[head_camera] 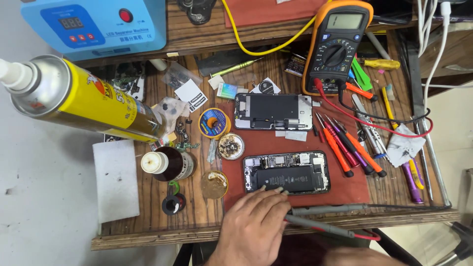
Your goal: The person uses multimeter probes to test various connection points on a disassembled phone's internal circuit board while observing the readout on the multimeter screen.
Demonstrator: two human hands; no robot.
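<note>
Opened smartphone (287, 173) lying face down on red work mat (295, 143), back off, black battery (285, 179) and logic board exposed. Left hand (253, 227) resting at phone's near edge, fingertips (276, 190) touching lower rim of battery; fingers loosely curled, open, nothing clasped. Two grey multimeter probes (322, 216) lying just right of that hand across bench edge, red lead trailing off. Right hand (354, 256) barely in view at bottom, blurred; grip not discernible. Separated display panel (273, 112) lying above phone on same mat. Multimeter (337, 47) propped behind, screen showing no legible reading. Row of precision screwdrivers (350, 145) to right of phone.

Judged step: steadying phone ahead of probing board or battery contacts. Next move likely calls for picking up probes and placing tips precisely on small contacts without bridging neighbours.
</note>
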